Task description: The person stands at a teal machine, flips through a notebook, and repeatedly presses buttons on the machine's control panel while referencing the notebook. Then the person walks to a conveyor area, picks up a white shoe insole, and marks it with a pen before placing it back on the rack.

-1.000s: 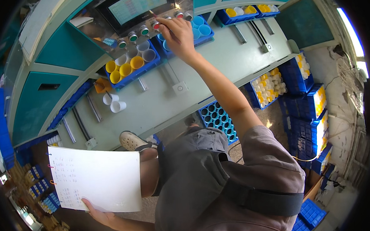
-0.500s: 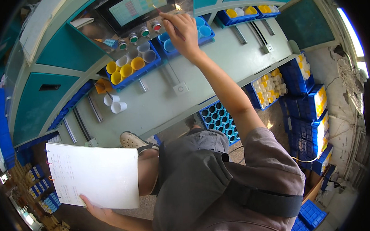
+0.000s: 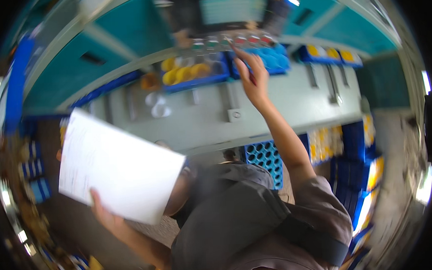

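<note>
My left hand grips the lower edge of a white notebook, its thumb on top of the page. Faint handwriting runs down the notebook's left side, and the fingers underneath are hidden. My right hand is raised over the bench with a dark red pen between its fingers. The pen's tip points up at the row of push buttons below a control screen. Motion blur hides whether it touches them. Just behind that hand are blue cups in a blue crate.
A pale green bench runs across, with a blue crate of yellow cups and two loose white cups on it. Below the bench stands a crate of teal cups. Blue crates are stacked at the right.
The view has swung, so the bench and screen sit further right. My right hand has dropped from the screen to the buttons, still with the pen. The notebook has tilted and risen in view.
</note>
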Demonstrator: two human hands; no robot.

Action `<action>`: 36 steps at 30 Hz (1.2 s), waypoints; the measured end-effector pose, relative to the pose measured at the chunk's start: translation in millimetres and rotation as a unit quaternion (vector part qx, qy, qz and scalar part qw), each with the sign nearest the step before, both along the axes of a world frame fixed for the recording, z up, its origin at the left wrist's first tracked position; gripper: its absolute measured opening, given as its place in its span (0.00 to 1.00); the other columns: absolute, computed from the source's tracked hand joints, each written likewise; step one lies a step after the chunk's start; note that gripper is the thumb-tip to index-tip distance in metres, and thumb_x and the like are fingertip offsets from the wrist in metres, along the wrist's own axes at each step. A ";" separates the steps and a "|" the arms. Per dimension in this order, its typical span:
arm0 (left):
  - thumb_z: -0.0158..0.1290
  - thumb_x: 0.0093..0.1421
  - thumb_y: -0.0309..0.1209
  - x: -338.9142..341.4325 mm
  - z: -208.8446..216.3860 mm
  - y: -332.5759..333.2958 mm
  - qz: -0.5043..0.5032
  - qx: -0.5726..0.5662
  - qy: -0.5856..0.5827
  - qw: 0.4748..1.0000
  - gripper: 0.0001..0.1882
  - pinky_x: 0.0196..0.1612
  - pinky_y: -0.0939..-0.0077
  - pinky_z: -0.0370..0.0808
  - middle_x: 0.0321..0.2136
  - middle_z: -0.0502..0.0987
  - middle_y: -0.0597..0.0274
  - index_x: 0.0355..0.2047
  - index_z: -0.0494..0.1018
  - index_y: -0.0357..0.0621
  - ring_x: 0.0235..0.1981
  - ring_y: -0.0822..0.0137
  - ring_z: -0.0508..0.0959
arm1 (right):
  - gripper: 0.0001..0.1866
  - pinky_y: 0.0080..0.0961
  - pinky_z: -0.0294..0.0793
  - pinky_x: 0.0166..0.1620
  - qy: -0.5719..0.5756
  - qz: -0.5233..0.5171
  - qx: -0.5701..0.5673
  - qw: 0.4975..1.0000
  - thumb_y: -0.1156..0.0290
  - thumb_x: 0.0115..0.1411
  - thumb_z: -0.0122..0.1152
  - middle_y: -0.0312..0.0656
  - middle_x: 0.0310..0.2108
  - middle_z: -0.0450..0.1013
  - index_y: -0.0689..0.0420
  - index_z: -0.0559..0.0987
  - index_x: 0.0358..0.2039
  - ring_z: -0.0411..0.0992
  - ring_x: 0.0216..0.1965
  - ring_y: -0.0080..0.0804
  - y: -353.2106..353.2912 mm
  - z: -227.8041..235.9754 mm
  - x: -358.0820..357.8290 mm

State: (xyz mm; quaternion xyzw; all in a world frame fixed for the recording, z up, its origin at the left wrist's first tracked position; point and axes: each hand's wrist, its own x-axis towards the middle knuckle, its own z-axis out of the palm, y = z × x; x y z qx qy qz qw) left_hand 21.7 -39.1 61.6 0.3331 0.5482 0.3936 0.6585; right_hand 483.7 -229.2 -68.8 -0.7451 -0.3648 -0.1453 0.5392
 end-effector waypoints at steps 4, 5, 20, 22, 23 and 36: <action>0.57 0.69 0.31 5.8 -14.3 -5.0 0.049 0.132 0.004 0.990 0.28 0.56 0.62 0.78 0.56 0.75 0.46 0.62 0.64 0.26 0.53 0.57 0.78 | 0.16 0.25 0.76 0.46 0.295 0.248 -0.013 0.923 0.67 0.74 0.53 0.45 0.43 0.80 0.63 0.76 0.56 0.76 0.39 0.26 5.8 -11.8 -84.5; 0.58 0.68 0.29 9.3 -18.3 -3.8 0.051 0.161 -0.019 0.985 0.25 0.53 0.65 0.79 0.54 0.77 0.48 0.60 0.67 0.27 0.50 0.59 0.80 | 0.16 0.26 0.76 0.48 0.292 0.321 -0.032 0.900 0.66 0.75 0.52 0.46 0.46 0.80 0.65 0.76 0.54 0.77 0.40 0.27 9.1 -14.4 -101.0; 0.66 0.61 0.31 15.6 -13.4 -25.0 0.072 0.142 0.009 0.987 0.25 0.48 0.72 0.80 0.46 0.82 0.47 0.52 0.74 0.25 0.43 0.63 0.83 | 0.11 0.17 0.66 0.43 0.508 0.445 -0.118 0.728 0.72 0.69 0.62 0.30 0.38 0.73 0.61 0.74 0.48 0.67 0.38 0.15 6.7 -3.2 -182.8; 0.66 0.61 0.32 14.2 -14.8 -26.2 0.074 0.143 0.003 0.987 0.25 0.48 0.72 0.79 0.46 0.82 0.47 0.52 0.74 0.25 0.43 0.63 0.83 | 0.14 0.21 0.67 0.53 0.515 0.450 -0.140 0.716 0.69 0.69 0.63 0.34 0.42 0.75 0.62 0.74 0.50 0.69 0.45 0.19 7.2 -5.3 -181.3; 0.66 0.61 0.32 13.3 -15.1 -26.8 0.076 0.144 0.002 0.987 0.25 0.48 0.72 0.79 0.46 0.82 0.47 0.52 0.74 0.25 0.43 0.63 0.83 | 0.14 0.21 0.67 0.52 0.508 0.447 -0.140 0.723 0.69 0.69 0.63 0.34 0.42 0.74 0.62 0.74 0.50 0.69 0.44 0.19 7.5 -6.1 -181.6; 0.65 0.61 0.32 2.2 -16.2 -31.9 0.098 0.150 0.008 0.984 0.25 0.46 0.70 0.81 0.46 0.82 0.45 0.52 0.74 0.24 0.42 0.61 0.84 | 0.11 0.15 0.68 0.43 0.464 0.446 -0.121 0.756 0.77 0.68 0.62 0.29 0.34 0.69 0.61 0.74 0.49 0.65 0.36 0.14 18.4 0.7 -193.6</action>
